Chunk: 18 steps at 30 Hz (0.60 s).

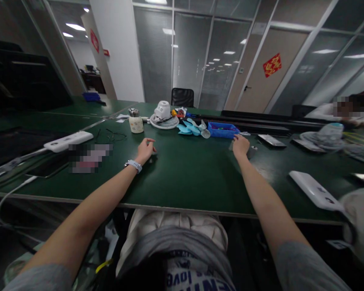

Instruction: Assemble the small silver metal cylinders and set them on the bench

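Note:
My left hand (145, 151) is over the green table (188, 178), its fingers loosely bent and apart with nothing in them. A pale watch (134, 165) is on that wrist. My right hand (241, 145) is at the near right corner of a blue tray (223, 130), fingers curled down together. Something small and greyish shows at its fingertips, too blurred to name. Left of the tray lie light blue fan blades (189, 127). Farther left, a white fan motor housing (163, 110) rests on a round white grille (164, 122). A cream patterned jar (136, 123) stands beyond my left hand.
A white power strip (69, 141), dark eyeglasses (115, 134) and a blurred-out phone-like item (92, 158) lie left. To the right are another white strip (314, 190), a phone-like slab (271, 140) and bagged items (324, 135). A person (352, 109) sits far right.

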Each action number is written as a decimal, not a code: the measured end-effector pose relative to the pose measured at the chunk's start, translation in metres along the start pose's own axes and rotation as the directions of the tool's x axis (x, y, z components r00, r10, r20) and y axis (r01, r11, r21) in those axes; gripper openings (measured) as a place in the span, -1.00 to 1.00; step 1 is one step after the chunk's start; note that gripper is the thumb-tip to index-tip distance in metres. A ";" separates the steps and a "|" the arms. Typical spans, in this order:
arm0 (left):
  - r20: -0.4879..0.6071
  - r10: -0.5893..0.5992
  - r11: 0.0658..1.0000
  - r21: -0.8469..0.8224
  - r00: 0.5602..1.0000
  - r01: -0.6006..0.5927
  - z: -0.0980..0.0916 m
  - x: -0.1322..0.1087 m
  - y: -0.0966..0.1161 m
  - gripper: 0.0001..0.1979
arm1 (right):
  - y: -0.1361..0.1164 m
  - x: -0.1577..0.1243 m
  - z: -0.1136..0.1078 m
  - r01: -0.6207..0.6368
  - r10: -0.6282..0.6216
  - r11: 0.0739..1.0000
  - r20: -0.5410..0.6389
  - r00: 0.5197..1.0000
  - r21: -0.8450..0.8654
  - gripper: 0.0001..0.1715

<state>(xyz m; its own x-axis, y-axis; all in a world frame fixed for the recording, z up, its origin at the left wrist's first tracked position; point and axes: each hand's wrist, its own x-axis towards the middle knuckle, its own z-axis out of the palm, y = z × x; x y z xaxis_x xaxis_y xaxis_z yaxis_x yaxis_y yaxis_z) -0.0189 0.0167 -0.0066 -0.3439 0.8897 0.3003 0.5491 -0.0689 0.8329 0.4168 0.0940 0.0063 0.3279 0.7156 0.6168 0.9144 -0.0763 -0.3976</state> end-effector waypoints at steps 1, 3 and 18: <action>0.001 -0.003 1.000 -0.003 1.000 0.003 0.000 0.000 0.000 -0.68 | 0.000 0.000 0.000 -0.015 0.015 1.000 -0.004 1.000 0.002 -0.59; 0.003 -0.007 1.000 -0.005 1.000 0.007 0.000 -0.001 0.000 -0.68 | 0.000 0.001 0.000 -0.037 0.037 0.999 0.001 0.999 0.000 -0.60; 0.014 0.009 1.000 0.016 1.000 -0.009 0.001 0.000 -0.001 -0.69 | 0.043 -0.028 -0.026 -0.370 0.349 0.929 -0.295 0.890 -0.016 -0.21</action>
<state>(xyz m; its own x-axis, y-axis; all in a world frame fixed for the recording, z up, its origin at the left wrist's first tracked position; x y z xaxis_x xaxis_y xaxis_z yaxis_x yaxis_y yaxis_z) -0.0185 0.0178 -0.0077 -0.3285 0.8950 0.3017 0.5641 -0.0702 0.8227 0.4527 0.0522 -0.0104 0.6808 0.4053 0.6102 0.7321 -0.3470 -0.5863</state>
